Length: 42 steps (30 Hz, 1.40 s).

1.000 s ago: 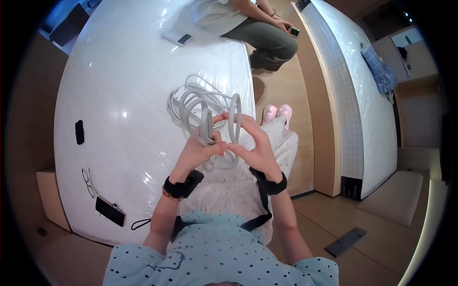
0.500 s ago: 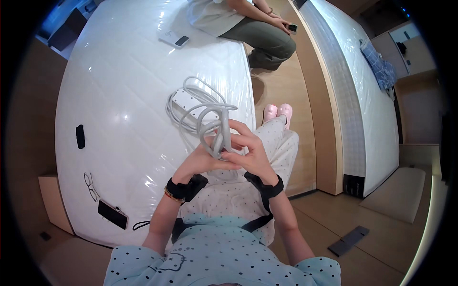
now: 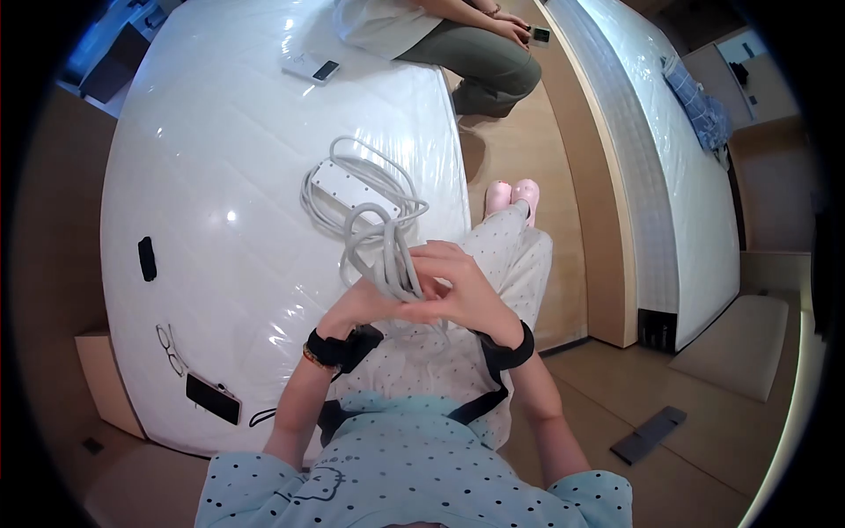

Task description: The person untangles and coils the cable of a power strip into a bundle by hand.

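Both my hands meet over my lap around a bundle of looped grey cable point(image 3: 393, 268). My left hand point(image 3: 365, 304) is closed on the lower end of the loops. From the right, my right hand point(image 3: 453, 283) wraps its fingers round the same bundle, its fingertips partly hidden behind the cable and the other hand. Just beyond, a white power strip point(image 3: 356, 190) lies on the plastic-covered mattress point(image 3: 220, 158), with more grey cable coiled around and beside it.
On the mattress lie a black object point(image 3: 147, 259), glasses point(image 3: 171, 349), a phone point(image 3: 213, 398) and a white device point(image 3: 311, 69). A seated person point(image 3: 475, 66) holds a small device at the top. A second mattress point(image 3: 651, 176) stands right; a grey piece point(image 3: 649, 435) lies on the floor.
The cable loops between my hands have been drawn together into a tighter bundle. My right hand has closed in on them, and the power strip shows more fully.
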Available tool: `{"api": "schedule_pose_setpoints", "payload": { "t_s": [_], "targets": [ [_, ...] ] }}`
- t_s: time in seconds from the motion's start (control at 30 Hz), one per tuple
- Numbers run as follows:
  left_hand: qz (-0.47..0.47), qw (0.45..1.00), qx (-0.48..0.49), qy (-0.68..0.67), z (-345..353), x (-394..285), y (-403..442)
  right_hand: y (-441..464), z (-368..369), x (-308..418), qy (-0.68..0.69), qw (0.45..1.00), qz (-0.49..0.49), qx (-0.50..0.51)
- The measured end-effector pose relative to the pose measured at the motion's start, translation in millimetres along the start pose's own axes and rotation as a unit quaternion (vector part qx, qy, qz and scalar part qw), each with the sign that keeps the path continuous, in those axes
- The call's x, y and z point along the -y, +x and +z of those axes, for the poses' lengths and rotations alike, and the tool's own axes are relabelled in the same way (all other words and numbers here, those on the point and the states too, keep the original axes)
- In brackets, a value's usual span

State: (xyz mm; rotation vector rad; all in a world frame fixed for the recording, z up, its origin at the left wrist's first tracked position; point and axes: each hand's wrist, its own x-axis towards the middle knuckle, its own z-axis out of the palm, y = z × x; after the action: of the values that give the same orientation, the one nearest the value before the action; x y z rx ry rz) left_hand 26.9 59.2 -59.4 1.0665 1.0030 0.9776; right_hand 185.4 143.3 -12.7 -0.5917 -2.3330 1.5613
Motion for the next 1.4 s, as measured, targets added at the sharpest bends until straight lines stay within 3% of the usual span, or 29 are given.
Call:
{"api": "schedule_pose_setpoints", "payload": {
  "t_s": [0.03,0.1,0.2,0.3,0.4,0.5,0.6,0.7,0.8,0.9,1.0,1.1,1.2,1.3,1.4],
  "targets": [
    [-0.01,1.0,0.011,0.012,-0.8,0.6,-1.3,-0.3,0.0,-0.2,0.011,1.0,-0.009,0.008],
    [0.035,0.994,0.011,-0.102,-0.1,4.4,-12.1,-0.4,3.9,-10.5,0.088,0.993,-0.071,-0.031],
    [0.157,0.959,-0.018,-0.234,-4.5,13.1,-29.8,-0.4,-6.2,-36.7,0.237,0.968,0.024,-0.077],
    [0.281,0.924,0.004,-0.261,-29.4,14.9,-45.0,-1.6,-9.1,-71.3,0.091,0.982,0.147,-0.082],
    [0.341,0.875,-0.019,-0.342,-39.0,13.1,-56.3,-2.4,7.6,-93.5,0.06,0.983,0.175,0.012],
    [0.371,0.84,-0.062,-0.391,-41.0,4.0,-63.4,4.0,28.6,-95.3,0.125,0.968,0.207,0.072],
    [0.397,0.797,-0.118,-0.44,-41.1,-4.9,-64.3,13.4,45.0,-108.3,0.132,0.965,0.204,0.102],
    [0.405,0.773,-0.184,-0.452,-45.1,-7.3,-61.4,12.0,54.5,-90.3,0.135,0.971,0.091,0.174],
    [0.378,0.768,-0.326,-0.401,-44.1,-13.5,-56.8,8.0,81.6,-80.5,0.182,0.948,-0.113,0.237],
    [0.395,0.768,-0.342,-0.37,-58.2,-11.1,-58.7,0.1,94.2,-78.7,0.26,0.916,0.044,0.301],
    [0.377,0.776,-0.388,-0.325,-70.2,-15.7,-69.2,-8.8,85.1,-98.4,0.253,0.941,0.147,0.168],
    [0.348,0.79,-0.439,-0.252,-84.6,-15.6,-80.1,-21.6,52.2,-90.5,0.294,0.942,0.155,0.036],
    [0.272,0.808,-0.514,-0.098,-87.9,-14.9,-78.9,-37.9,27.7,-80.5,0.29,0.944,0.116,-0.107],
    [0.193,0.83,-0.523,-0.016,-76.6,-19.2,-69.6,-41.7,3.7,-60.0,0.24,0.945,0.027,-0.218],
    [0.232,0.808,-0.537,-0.074,-66.6,-18.0,-58.1,-45.1,-13.7,-36.8,0.201,0.954,0.019,-0.223]
  ]
}}
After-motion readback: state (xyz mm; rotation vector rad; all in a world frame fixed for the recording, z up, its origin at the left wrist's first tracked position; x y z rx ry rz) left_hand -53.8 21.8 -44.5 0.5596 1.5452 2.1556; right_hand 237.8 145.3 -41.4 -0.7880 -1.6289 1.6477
